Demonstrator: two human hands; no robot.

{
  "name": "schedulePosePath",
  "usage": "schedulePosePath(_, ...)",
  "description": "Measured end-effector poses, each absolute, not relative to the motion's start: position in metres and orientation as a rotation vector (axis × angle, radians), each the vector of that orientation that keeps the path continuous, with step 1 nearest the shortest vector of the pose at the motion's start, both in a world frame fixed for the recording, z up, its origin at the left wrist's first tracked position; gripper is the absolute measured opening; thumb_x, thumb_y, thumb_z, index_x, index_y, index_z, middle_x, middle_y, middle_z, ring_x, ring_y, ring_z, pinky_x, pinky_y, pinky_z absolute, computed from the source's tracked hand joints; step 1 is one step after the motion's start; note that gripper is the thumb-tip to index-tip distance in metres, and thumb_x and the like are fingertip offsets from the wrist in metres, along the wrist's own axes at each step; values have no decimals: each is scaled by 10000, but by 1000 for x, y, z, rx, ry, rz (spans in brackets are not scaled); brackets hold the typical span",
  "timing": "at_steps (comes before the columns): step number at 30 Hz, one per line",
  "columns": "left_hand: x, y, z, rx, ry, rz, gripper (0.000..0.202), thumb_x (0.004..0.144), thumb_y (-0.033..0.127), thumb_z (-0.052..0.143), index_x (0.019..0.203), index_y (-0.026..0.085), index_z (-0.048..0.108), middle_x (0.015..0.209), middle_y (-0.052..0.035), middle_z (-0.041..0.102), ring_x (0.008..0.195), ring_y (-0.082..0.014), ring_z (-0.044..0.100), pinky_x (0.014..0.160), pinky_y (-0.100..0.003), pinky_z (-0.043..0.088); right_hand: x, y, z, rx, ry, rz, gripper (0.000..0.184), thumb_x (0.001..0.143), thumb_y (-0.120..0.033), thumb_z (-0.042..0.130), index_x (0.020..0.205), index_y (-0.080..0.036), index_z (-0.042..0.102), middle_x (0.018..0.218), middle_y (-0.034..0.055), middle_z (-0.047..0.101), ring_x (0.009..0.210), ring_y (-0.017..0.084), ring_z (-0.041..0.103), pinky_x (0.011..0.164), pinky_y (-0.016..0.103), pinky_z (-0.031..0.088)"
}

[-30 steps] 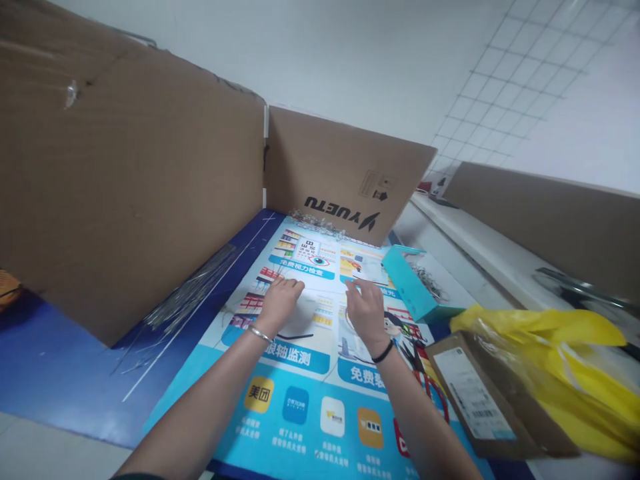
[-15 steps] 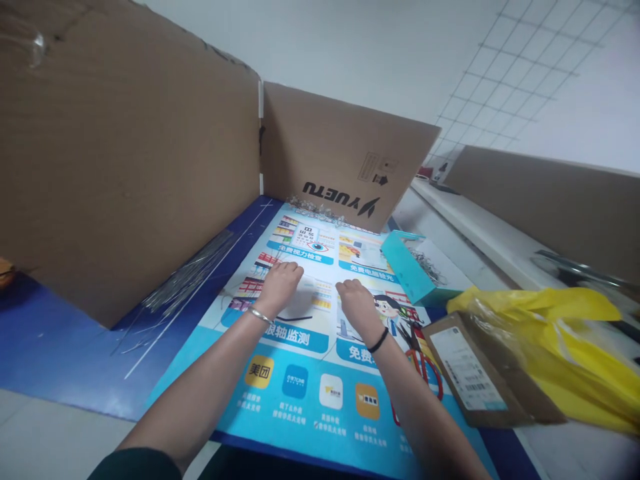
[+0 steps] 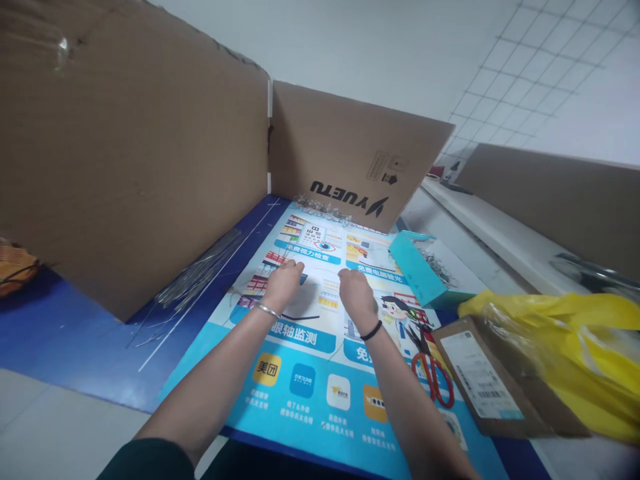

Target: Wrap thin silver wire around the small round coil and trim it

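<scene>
My left hand (image 3: 283,288) is closed in a pinch over the middle of a printed blue-and-white poster (image 3: 300,432). To its right my right hand (image 3: 356,295) is also closed, fingertips turned toward the left hand, a small gap between them. Whatever the fingers grip is too thin or hidden to make out. Left of the poster lies a bundle of thin straight metal wires (image 3: 200,270). Bent wire pieces (image 3: 325,209) are heaped at the poster's far edge. A turquoise box (image 3: 417,273) at the right holds more thin wire pieces (image 3: 437,263).
Red-handled scissors (image 3: 433,377) lie right of my right forearm. Beside them are a labelled cardboard box (image 3: 540,417) and a yellow plastic bag (image 3: 575,353). Tall cardboard panels stand at the left (image 3: 150,153) and the back (image 3: 345,140). An orange object (image 3: 15,267) sits far left.
The view has shifted slightly, so the surroundings appear farther right. Both hands stay closed over the poster, and the right wrist has turned a little.
</scene>
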State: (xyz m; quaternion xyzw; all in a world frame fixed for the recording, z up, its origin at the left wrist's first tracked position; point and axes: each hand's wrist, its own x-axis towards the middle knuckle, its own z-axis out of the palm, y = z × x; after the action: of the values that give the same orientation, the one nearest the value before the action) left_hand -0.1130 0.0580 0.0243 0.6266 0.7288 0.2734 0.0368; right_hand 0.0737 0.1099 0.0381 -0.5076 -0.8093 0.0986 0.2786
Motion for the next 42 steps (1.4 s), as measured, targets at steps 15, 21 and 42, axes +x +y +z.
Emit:
schedulePosePath(15, -106, 78, 7, 868, 1473, 1785, 112, 745, 283, 585, 777, 176, 597, 770, -23, 632, 769, -178, 651, 660, -292, 517, 26, 110, 12, -924, -1020, 1378, 238, 626, -326, 684, 783, -197, 561, 778, -24, 559, 698, 110, 545, 705, 351, 551)
schedulePosePath(21, -86, 70, 10, 630, 1142, 1861, 230, 669, 320, 695, 724, 153, 547, 762, -10, 582, 805, -168, 644, 702, -313, 532, 20, 96, 9, -813, -835, 1496, 258, 620, -304, 725, 773, -198, 547, 804, -26, 557, 716, 111, 571, 751, 358, 546)
schedulePosePath(42, -61, 61, 6, 494, 969, 1796, 232, 611, 188, 758, 730, 151, 562, 694, 13, 611, 734, -140, 651, 769, -323, 527, 20, 100, -5, -1000, -1006, 1373, 239, 709, -398, 599, 808, -199, 514, 668, -23, 608, 568, 122, 562, 507, 233, 411)
